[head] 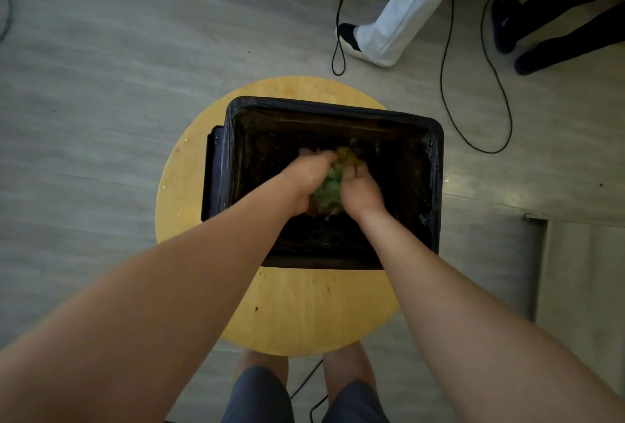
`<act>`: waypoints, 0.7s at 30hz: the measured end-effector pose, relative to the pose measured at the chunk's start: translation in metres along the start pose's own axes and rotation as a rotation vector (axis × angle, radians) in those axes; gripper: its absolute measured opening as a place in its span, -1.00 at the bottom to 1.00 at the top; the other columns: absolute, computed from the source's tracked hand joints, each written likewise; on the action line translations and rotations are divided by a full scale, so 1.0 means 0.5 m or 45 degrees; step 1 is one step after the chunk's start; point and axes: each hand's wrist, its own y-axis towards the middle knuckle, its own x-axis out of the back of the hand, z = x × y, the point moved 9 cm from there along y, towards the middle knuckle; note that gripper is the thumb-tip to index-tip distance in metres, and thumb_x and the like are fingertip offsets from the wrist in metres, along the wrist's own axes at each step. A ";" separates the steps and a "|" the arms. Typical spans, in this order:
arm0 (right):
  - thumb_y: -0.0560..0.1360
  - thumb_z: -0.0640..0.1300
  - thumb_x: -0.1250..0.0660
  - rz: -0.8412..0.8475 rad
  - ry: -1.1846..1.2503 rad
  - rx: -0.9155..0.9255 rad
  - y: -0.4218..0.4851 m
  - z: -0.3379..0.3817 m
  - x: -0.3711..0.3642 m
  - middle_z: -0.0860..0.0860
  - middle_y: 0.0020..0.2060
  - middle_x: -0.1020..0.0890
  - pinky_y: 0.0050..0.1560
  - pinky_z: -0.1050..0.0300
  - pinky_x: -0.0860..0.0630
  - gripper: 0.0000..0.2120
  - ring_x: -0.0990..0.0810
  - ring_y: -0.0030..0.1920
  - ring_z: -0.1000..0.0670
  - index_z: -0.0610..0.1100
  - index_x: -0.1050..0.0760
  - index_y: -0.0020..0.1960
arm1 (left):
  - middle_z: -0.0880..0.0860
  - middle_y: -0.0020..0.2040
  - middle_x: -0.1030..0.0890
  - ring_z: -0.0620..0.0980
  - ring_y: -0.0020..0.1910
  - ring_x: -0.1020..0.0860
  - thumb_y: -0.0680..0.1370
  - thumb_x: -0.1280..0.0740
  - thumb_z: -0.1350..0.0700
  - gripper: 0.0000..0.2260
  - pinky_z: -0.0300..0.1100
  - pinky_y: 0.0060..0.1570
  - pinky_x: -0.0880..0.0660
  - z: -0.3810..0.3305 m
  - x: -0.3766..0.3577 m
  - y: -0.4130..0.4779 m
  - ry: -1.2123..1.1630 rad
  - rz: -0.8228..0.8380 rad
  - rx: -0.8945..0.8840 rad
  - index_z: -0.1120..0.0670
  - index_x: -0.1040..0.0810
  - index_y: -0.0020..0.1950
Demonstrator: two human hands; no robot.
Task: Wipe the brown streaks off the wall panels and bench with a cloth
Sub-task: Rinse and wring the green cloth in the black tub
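A wet green and yellow cloth (329, 185) is bunched up between both my hands inside a black rectangular tub (436, 165). My left hand (306, 179) grips the cloth from the left. My right hand (358, 191) grips it from the right, fingers curled into the fabric. The tub is lined with black plastic and holds dark liquid. It stands on a round yellow wooden stool (304, 314). No wall panel or bench shows in this view.
Grey plank floor (101, 118) surrounds the stool. Black cables (473, 118) loop across the floor behind and right of the tub. A person in white trousers (399, 16) and another in dark trousers (558, 37) stand at the back right. A metal floor threshold (537, 267) lies right.
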 end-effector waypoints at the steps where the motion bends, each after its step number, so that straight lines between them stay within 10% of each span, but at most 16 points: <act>1: 0.75 0.07 -0.02 0.054 0.128 0.026 -0.014 0.013 -0.005 -0.11 0.22 -0.61 0.25 -0.03 -0.54 -0.62 -0.59 0.18 -0.12 -0.02 -0.43 0.46 | 0.18 0.18 -0.64 0.18 0.07 -0.66 0.62 -0.33 -0.06 -0.59 0.02 -0.15 -0.65 -0.002 -0.006 -0.002 -0.035 0.019 -0.009 0.00 -0.40 0.44; 8: 0.71 0.22 -0.07 -0.003 0.226 0.432 -0.112 0.085 0.017 0.01 -0.13 -0.69 -0.03 0.03 -0.64 -0.55 -0.68 -0.07 0.07 -0.02 -0.60 0.01 | 0.13 -0.03 -0.70 0.11 -0.03 -0.68 0.66 -0.25 -0.03 -0.73 -0.01 0.04 -0.63 -0.023 0.001 -0.014 0.014 0.083 -0.079 0.13 -0.63 0.13; 16: 0.65 0.33 -0.02 0.004 0.234 0.144 -0.063 0.056 0.040 0.01 0.09 -0.60 0.18 -0.22 -0.60 -0.61 -0.62 0.11 -0.04 0.11 -0.39 0.26 | 0.17 0.15 -0.72 0.13 0.13 -0.70 0.68 -0.22 -0.21 -0.54 0.04 0.19 -0.61 -0.015 -0.005 -0.049 -0.104 0.261 0.049 0.13 -0.62 0.31; 21: 0.70 0.27 -0.05 0.198 0.210 0.318 -0.103 0.097 0.016 0.01 0.01 -0.70 0.04 0.12 -0.61 -0.50 -0.68 0.00 0.13 -0.07 -0.59 0.15 | 0.19 0.08 -0.73 0.14 0.03 -0.73 0.70 -0.18 -0.19 -0.53 0.00 0.04 -0.64 -0.008 0.017 -0.055 -0.256 0.164 0.105 0.17 -0.63 0.26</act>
